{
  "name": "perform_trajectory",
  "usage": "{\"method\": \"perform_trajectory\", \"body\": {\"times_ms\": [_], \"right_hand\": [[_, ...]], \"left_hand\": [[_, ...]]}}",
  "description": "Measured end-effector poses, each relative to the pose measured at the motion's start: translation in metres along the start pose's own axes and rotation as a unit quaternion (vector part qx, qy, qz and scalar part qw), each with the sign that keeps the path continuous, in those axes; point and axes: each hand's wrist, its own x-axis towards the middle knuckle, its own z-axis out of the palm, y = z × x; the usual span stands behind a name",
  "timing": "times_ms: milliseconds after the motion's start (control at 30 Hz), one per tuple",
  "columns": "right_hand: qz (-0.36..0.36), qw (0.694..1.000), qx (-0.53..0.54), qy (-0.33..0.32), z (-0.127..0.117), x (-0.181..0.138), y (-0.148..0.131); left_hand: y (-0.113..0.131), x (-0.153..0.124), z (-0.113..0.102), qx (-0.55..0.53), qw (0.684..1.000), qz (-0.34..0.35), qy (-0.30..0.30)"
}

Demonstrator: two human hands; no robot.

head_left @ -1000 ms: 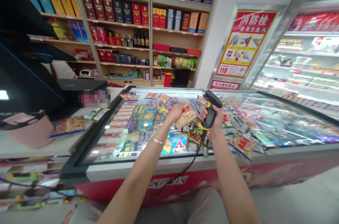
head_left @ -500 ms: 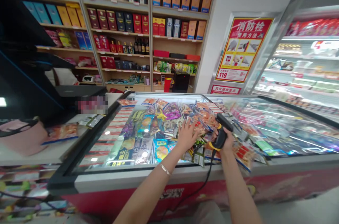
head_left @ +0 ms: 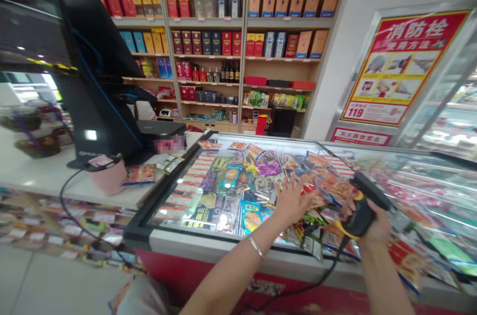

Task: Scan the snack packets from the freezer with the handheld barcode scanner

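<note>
L hand point(head_left: 292, 196) spread wide open, palm down on loose colourful plastic snack packets point(head_left: 257, 171) piled under and ahead of it, gripping nothing. R hand point(head_left: 376, 228), just to its right, fist closed round black-and-yellow corded barcode scanner point(head_left: 360, 205).

Counts: hands were 2, left hand point(head_left: 290, 198) and right hand point(head_left: 376, 228). There was 1 barcode scanner point(head_left: 363, 205) and 1 bracelet point(head_left: 256, 247). Cables were 2: scanner cable point(head_left: 298, 291) and counter cable point(head_left: 70, 205). There was 1 chest freezer point(head_left: 208, 248). The snack packets point(head_left: 257, 166) on its glass ran to dozens, overlapping, so no exact number was possible. There was 1 orange packet point(head_left: 139, 174) on the counter; the smaller ones beside it were too blurred to count. There was 1 checkout monitor point(head_left: 93, 71) and 1 pink cup point(head_left: 111, 178). Red signs were 2: large poster point(head_left: 400, 66) and small strip point(head_left: 359, 136). Shelf bays point(head_left: 206, 51) seen in full were 2.
</note>
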Motion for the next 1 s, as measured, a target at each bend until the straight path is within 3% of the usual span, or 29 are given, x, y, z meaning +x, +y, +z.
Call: {"method": "perform_trajectory", "body": {"times_ms": [100, 267, 400, 500, 633, 767, 900, 1000], "right_hand": [[-0.055, 0.998, -0.013, -0.022, 0.027, -0.009, -0.022], [-0.083, 0.993, -0.007, -0.088, 0.091, -0.012, -0.036], [-0.047, 0.984, 0.029, -0.171, 0.148, -0.003, -0.006], [-0.017, 0.974, 0.048, -0.219, 0.19, 0.002, 0.036], [0.079, 0.962, 0.068, -0.254, 0.239, -0.001, 0.095], [0.17, 0.948, 0.076, -0.26, 0.273, -0.007, 0.151], [0.223, 0.944, 0.074, -0.233, 0.285, -0.013, 0.201], [0.264, 0.934, 0.063, -0.233, 0.282, -0.017, 0.227]], "left_hand": [[-0.011, 0.008, -0.039, -0.034, 0.995, -0.007, 0.092], [-0.056, 0.018, -0.133, -0.025, 0.968, 0.001, 0.248], [-0.105, 0.008, -0.198, -0.001, 0.948, -0.008, 0.318], [-0.144, -0.01, -0.227, 0.009, 0.937, -0.031, 0.349], [-0.198, -0.034, -0.241, 0.022, 0.927, -0.074, 0.366], [-0.249, -0.051, -0.236, 0.075, 0.914, -0.125, 0.379], [-0.292, -0.064, -0.227, 0.209, 0.883, -0.206, 0.366], [-0.316, -0.073, -0.227, 0.294, 0.834, -0.291, 0.365]]}}
